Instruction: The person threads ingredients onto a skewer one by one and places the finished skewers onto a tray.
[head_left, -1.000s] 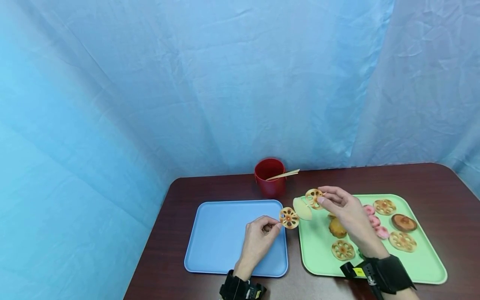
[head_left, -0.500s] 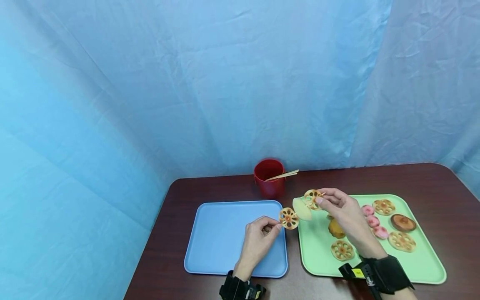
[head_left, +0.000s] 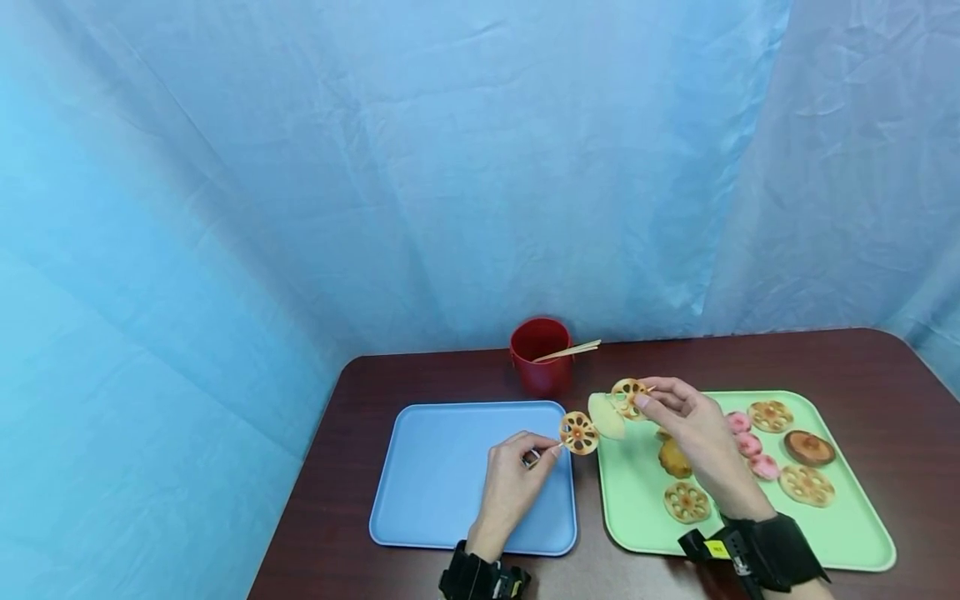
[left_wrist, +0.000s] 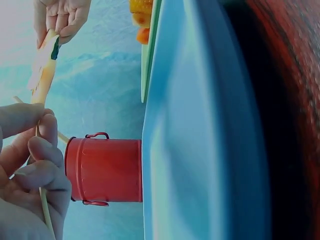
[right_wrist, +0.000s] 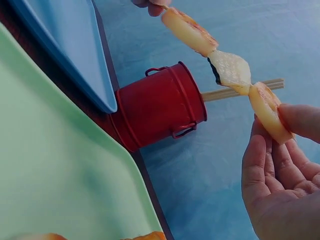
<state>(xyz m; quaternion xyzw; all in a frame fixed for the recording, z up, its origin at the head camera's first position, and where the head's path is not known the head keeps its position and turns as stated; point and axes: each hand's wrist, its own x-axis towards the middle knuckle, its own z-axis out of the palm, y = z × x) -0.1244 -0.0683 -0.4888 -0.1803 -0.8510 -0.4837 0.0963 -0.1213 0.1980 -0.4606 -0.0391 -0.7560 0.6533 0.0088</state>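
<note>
My left fingers [left_wrist: 42, 172] clamp the stick [left_wrist: 44, 205], right of centre in the head view; my right fingers [right_wrist: 302, 120] pinch its end lotus slice [right_wrist: 267, 110], beyond a pale slice [head_left: 606, 417] and another lotus slice [head_left: 579, 433]. I judge I'm seating this piece; next calls for a gentle, straight push; more slices [head_left: 806, 485] lie on the green tray [head_left: 847, 535], lower right

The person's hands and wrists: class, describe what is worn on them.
The left hand and right hand are bare. The left wristband and right wristband are black, each with a boxy dark attachment; the right one also bears a bright yellow label.
</note>
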